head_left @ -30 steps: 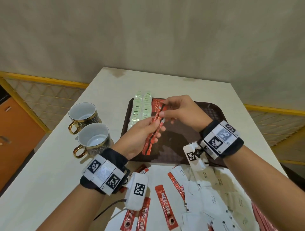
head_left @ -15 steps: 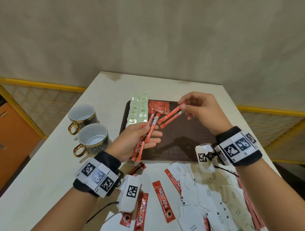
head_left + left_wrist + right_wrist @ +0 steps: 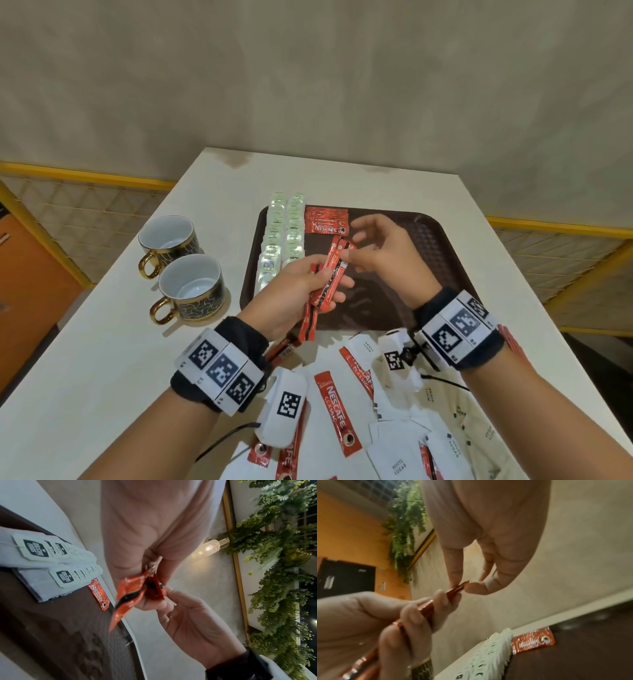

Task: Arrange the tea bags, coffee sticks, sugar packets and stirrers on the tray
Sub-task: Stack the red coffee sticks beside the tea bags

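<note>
Nearest us, loose Nescafé Classic sticks (image 3: 337,416) and White Sugar packets (image 3: 399,462) litter the table. Over the tray (image 3: 435,246), our left hand (image 3: 294,287) grips a bundle of coffee sticks (image 3: 329,277); our right hand (image 3: 380,250) pinches its far tip. We judge them light, thin, slippery: best pinched at the ends. Far-left, tea bags (image 3: 286,233) lie in rows.

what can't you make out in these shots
- How many coffee sticks the left hand grips: in the head view they overlap and the fingers cover them.
- Stirrers: none identifiable in any view.
- Sugar packets: the head view's bottom edge cuts off the pile.
- Right wrist view: blurred, so the print on the tea bags is unreadable.
- Right hand: its pinch is hidden in the head view.
</note>
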A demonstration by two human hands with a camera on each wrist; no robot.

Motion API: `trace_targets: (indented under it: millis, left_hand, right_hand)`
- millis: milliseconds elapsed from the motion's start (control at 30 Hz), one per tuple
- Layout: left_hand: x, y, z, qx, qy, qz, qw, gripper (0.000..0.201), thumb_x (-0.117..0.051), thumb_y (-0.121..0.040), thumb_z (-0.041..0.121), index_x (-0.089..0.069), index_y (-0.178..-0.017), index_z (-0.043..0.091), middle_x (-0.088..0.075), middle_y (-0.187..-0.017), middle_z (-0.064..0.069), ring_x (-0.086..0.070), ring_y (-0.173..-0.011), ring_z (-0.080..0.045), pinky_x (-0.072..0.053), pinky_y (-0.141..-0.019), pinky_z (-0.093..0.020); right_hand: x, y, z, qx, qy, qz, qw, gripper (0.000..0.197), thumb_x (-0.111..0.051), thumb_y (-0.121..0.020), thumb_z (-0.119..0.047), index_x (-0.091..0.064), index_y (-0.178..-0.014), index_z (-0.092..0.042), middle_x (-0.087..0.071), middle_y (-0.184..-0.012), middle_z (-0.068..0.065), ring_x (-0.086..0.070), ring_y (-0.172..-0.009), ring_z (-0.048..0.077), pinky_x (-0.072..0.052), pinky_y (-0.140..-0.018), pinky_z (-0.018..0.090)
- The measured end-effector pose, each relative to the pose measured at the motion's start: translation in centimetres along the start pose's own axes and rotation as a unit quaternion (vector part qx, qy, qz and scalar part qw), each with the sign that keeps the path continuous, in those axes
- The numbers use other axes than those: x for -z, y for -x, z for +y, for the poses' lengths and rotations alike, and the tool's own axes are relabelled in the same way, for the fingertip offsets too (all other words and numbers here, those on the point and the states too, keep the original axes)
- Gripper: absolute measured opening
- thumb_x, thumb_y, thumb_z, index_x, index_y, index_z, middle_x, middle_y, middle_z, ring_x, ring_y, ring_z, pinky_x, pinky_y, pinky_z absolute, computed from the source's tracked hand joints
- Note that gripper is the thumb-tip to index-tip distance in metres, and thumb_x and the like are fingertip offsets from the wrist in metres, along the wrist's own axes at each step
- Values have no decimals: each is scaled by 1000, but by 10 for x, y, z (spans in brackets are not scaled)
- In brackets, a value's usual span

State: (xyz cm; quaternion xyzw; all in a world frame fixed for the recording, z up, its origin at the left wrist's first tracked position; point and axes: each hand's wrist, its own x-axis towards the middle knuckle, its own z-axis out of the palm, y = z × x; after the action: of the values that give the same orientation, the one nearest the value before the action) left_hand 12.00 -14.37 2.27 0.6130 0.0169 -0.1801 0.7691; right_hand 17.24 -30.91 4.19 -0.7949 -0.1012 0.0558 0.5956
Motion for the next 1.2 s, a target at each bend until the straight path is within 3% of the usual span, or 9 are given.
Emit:
trace_targets:
  millis: [100,200,367,500,667,733,833,1000,1200]
  left_hand:
    - [-1,3,0,1,-31,-15,999,28,-39,-104,25,-58,-122,14,-74,-107,-6,-71,-87,-17,-55,-74,-26]
    - [4,3,0,4,-52,38,998,33,-35,-105,28,-59,-122,13,-70,-116,-9,-71,-96,-20,-58,-82,-29]
    - [11,4,2,-103,-158,215,958,31,-34,-106,24,-61,-119,17,-68,-114,-3,-68,-64,-8,-55,-60,-25]
    - [-7,14,7,-164,-290,140,932,18,-50,-99,36,-66,-108,32,-68,-83,10,-57,-51,1,-44,-49,-16]
    - [-9,11,11,-168,-311,106,929,4,-69,-87,33,-70,-84,33,-70,-83,7,-65,-84,-7,-52,-75,-29]
    - [-5,10,10,-155,-301,96,936,19,-73,-85,29,-64,-68,33,-69,-83,-4,-64,-88,-17,-51,-83,-34]
    - [-6,9,5,-145,-274,97,946,7,-75,-83,23,-70,-79,26,-70,-84,-3,-65,-84,-11,-53,-76,-28]
    - [-9,7,-5,-107,-180,111,972,11,-70,-88,21,-72,-98,16,-67,-72,11,-54,-53,-1,-39,-46,-15]
    - [-6,8,-4,-102,-151,100,978,6,-68,-90,22,-71,-94,19,-65,-63,17,-54,-53,1,-41,-48,-18]
  right_hand:
    - [-1,4,2,-30,-72,-44,996,29,-71,-83,-2,-62,-110,-3,-63,-101,21,-65,-80,24,-57,-68,26]
    - [2,6,-5,-5,-78,16,997,15,-70,-84,-1,-64,-96,4,-62,-91,25,-64,-74,21,-55,-63,21]
    - [6,1,-18,11,-78,75,994,14,-70,-83,2,-59,-85,-5,-57,-80,17,-65,-65,20,-54,-54,22]
    - [-12,3,-22,-1,-56,46,997,13,-66,-83,6,-57,-88,-1,-55,-77,18,-60,-54,19,-54,-51,26]
    - [-21,3,-28,0,-40,21,999,18,-68,-81,5,-55,-83,-7,-53,-65,8,-57,-48,15,-49,-51,26]
    - [-18,5,-29,-32,-99,-42,994,13,-68,-85,-1,-56,-87,-5,-55,-66,8,-55,-50,14,-48,-50,23]
    - [-12,5,-27,-77,-181,-107,975,1,-59,-92,-6,-60,-93,-5,-59,-67,3,-52,-55,12,-48,-56,23]
    - [-7,7,-24,-95,-177,-99,975,12,-49,-94,7,-58,-100,1,-62,-70,8,-58,-52,10,-49,-50,18]
    - [6,10,-13,-62,-57,-104,991,12,-66,-88,-6,-66,-100,-3,-65,-93,13,-59,-74,17,-46,-56,19]
